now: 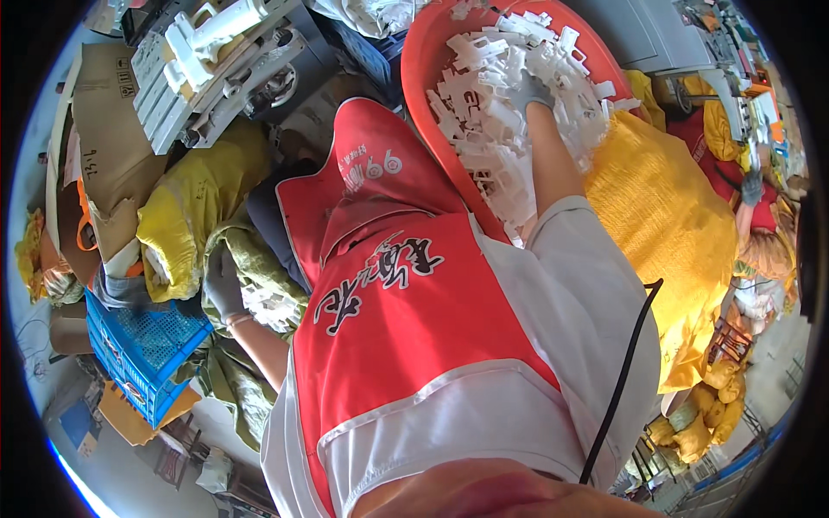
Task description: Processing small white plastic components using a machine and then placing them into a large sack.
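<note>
At the far left a brown cardboard box stands open, with a blue plastic crate below it, tilted. To their right lies a bulging yellow sack, and over it a grey machine carries a larger white part on its top. Just beside the yellow sack, the person's left hand, in a grey glove, rests at a green sack in which some white pieces show; whether its fingers are spread or pinching the cloth cannot be told. A red apron covers the person's front. Beyond it, a red tub holds a heap of small white plastic parts. The gloved right hand reaches into that heap, touching it; its fingertips are too indistinct to tell whether they pinch a part. Right of the tub bulges an orange-yellow sack, and farther right a co-worker's gloved hand shows.
</note>
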